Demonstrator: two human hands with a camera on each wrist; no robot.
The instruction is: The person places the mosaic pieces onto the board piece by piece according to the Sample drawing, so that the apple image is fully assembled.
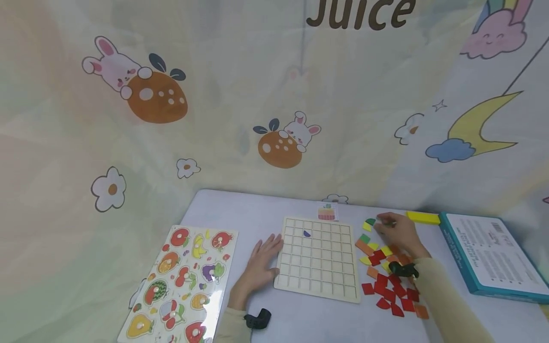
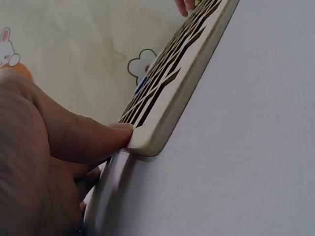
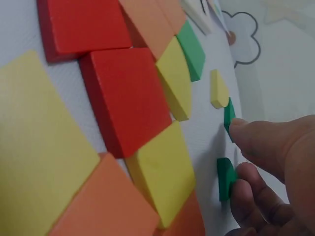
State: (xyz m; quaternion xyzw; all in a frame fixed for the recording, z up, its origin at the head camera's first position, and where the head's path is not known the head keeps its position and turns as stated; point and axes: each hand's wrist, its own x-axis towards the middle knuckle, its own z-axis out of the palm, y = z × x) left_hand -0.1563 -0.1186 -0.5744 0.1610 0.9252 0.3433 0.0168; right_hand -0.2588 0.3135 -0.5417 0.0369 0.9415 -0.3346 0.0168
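A square wooden grid board lies mid-table, with a small purple piece in one upper cell. At the board's left edge my left hand rests with fingers extended, the thumb touching the rim. My right hand is over the far end of a pile of coloured pieces. In the right wrist view, the thumb tip meets one green piece, while bent fingertips are against a second green piece. A gap shows between thumb and fingers. A small yellow piece lies beside the first green one.
Red pieces, with several orange and yellow ones, spread right of the board. A picture card lies behind the board. A fruit puzzle sheet is at left. At right are a teal-edged box and a yellow bar.
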